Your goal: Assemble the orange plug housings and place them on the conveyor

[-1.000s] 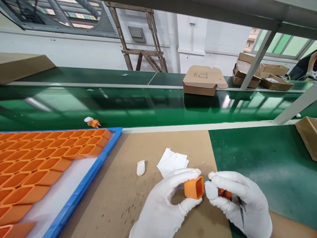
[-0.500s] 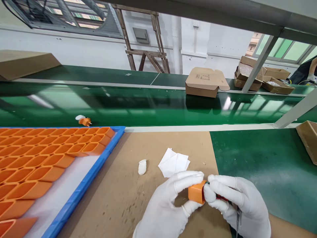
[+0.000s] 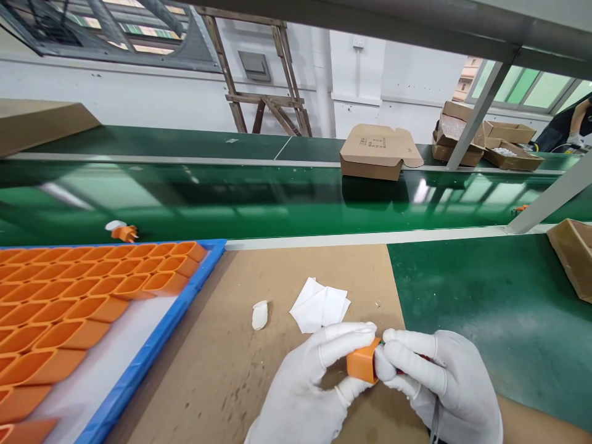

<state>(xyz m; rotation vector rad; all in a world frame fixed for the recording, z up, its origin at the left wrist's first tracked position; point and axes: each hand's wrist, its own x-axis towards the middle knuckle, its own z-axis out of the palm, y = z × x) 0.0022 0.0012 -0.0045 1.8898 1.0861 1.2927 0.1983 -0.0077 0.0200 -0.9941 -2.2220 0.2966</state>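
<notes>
My left hand (image 3: 314, 376), in a white glove, grips a small orange plastic housing (image 3: 362, 362) between thumb and fingers. The housing is tilted, its open end towards my right hand (image 3: 437, 373), also gloved. The right thumb and fingertips are closed together against that open end. A thin metal tool (image 3: 435, 419) sticks out below the right palm; a bit of red shows between the fingers, and its kind is hidden. Folded white cloth pieces (image 3: 320, 306) lie just beyond my left hand, and a small white scrap (image 3: 259, 315) lies left of them.
At left stands a blue-edged tray (image 3: 152, 345) with rows of orange housings (image 3: 87, 308). Beyond the cardboard sheet (image 3: 259, 265) runs a green conveyor (image 3: 277, 206) carrying an orange-and-white piece (image 3: 123, 231). Cardboard boxes (image 3: 377, 154) stand behind; a metal post (image 3: 546, 197) rises at right. A person's arm (image 3: 578, 120) shows far right.
The orange-and-white piece on the conveyor has moved left, and another orange piece has appeared at the right. The view has shifted slightly; both hands keep nearly the same hold.
</notes>
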